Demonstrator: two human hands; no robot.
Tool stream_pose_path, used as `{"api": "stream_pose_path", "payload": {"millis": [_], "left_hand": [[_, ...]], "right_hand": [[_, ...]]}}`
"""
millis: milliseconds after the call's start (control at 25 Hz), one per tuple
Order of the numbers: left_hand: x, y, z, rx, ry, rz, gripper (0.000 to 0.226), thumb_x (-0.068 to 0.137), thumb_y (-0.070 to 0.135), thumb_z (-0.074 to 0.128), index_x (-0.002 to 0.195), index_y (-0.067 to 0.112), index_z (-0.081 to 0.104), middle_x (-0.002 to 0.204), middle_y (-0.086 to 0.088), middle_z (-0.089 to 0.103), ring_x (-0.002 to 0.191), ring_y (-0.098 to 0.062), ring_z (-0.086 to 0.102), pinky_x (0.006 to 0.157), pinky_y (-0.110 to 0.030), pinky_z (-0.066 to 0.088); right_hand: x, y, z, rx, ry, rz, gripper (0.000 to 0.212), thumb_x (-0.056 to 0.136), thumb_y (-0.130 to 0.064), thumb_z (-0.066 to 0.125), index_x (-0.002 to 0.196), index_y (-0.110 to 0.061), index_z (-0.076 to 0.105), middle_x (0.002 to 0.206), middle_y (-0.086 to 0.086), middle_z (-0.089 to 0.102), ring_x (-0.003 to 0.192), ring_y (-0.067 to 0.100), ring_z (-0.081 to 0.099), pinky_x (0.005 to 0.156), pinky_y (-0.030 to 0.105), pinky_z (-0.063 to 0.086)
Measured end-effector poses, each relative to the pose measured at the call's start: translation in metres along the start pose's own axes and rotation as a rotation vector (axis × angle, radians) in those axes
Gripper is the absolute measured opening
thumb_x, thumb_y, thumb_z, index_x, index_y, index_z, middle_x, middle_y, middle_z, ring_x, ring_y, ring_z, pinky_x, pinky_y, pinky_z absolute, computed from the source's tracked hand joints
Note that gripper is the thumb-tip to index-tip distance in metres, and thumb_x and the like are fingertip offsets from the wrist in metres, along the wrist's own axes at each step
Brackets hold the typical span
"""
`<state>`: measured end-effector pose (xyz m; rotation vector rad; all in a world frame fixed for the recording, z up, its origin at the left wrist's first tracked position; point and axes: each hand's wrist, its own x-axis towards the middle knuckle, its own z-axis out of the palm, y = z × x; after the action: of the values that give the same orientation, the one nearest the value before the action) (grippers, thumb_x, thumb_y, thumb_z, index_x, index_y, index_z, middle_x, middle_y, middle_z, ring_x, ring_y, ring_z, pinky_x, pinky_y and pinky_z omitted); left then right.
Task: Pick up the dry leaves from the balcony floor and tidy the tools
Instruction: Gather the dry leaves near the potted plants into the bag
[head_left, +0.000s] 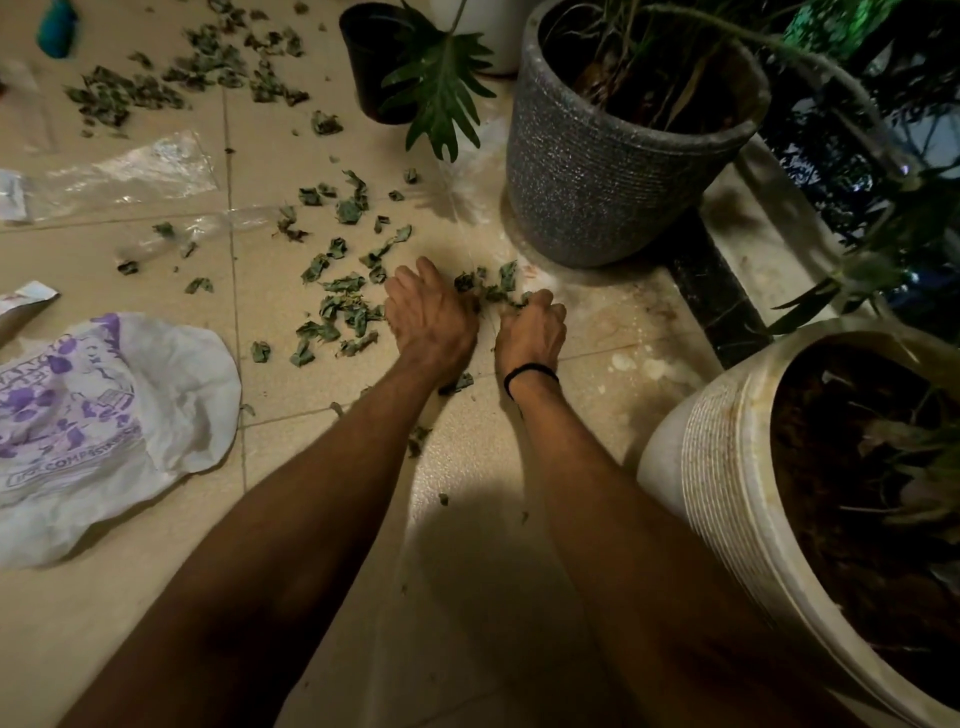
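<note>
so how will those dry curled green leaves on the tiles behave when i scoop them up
The dry curled green leaves look crinkled and thin, so probably light and likely to crumble if squeezed. They lie as loose scattered pieces, so some will probably slip out of the right hand bunching them.

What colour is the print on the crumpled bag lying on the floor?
Purple print on a white bag, shown in the head view.

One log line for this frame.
step: gathering | left hand: against dry leaves, fingers hidden | right hand: grips them | white bag: lying apart, leftward | tiles: many leaves remain
</note>
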<state>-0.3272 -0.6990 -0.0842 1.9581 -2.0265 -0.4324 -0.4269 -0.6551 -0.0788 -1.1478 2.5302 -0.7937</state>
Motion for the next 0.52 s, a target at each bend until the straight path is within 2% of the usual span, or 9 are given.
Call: {"api": "stream_pose_path", "payload": {"millis": [80,160,320,400,520], "left_hand": [[0.003,-0.002,0.008,0.032,0.020,0.045,0.064,0.093,0.066,0.042,0.132,0.014,0.039,0.113,-0.013,0.042,0.103,-0.029,0.041,0.086,-0.043,0.040],[0.006,-0.004,0.013,0.057,0.041,0.085,0.057,0.094,0.067,0.039,0.124,0.018,0.043,0.109,-0.011,0.043,0.094,-0.025,0.036,0.080,-0.040,0.036],[0.012,-0.002,0.015,0.080,0.087,0.153,0.041,0.102,0.049,0.037,0.117,0.013,0.050,0.110,-0.014,0.052,0.095,-0.030,0.046,0.080,-0.043,0.039],[0.015,-0.005,0.017,0.046,0.094,0.197,0.033,0.104,0.037,0.037,0.114,0.010,0.053,0.108,-0.015,0.056,0.093,-0.033,0.051,0.079,-0.044,0.041],[0.019,-0.014,0.011,-0.104,0.064,0.221,0.029,0.099,0.031,0.042,0.102,0.006,0.055,0.092,-0.018,0.059,0.079,-0.035,0.055,0.071,-0.044,0.047]], "right_hand": [[0.001,-0.001,0.003,-0.047,-0.003,0.011,0.030,0.099,-0.022,0.055,0.120,-0.003,0.050,0.117,0.021,0.056,0.104,0.034,0.059,0.086,0.040,0.050],[-0.001,0.000,0.004,-0.046,0.034,0.026,0.027,0.101,-0.021,0.049,0.118,-0.001,0.051,0.116,0.020,0.058,0.103,0.033,0.060,0.082,0.037,0.047],[-0.008,0.010,0.000,0.161,0.135,0.082,0.025,0.096,-0.024,0.049,0.107,-0.001,0.049,0.101,0.019,0.063,0.088,0.033,0.060,0.065,0.032,0.037],[-0.004,0.011,-0.003,0.222,0.152,0.109,0.024,0.094,-0.024,0.051,0.104,-0.003,0.046,0.095,0.018,0.064,0.083,0.034,0.060,0.062,0.030,0.034],[0.008,0.001,-0.004,0.251,0.162,0.117,0.019,0.094,-0.020,0.049,0.105,-0.005,0.049,0.095,0.017,0.065,0.084,0.033,0.061,0.064,0.031,0.036]]}}
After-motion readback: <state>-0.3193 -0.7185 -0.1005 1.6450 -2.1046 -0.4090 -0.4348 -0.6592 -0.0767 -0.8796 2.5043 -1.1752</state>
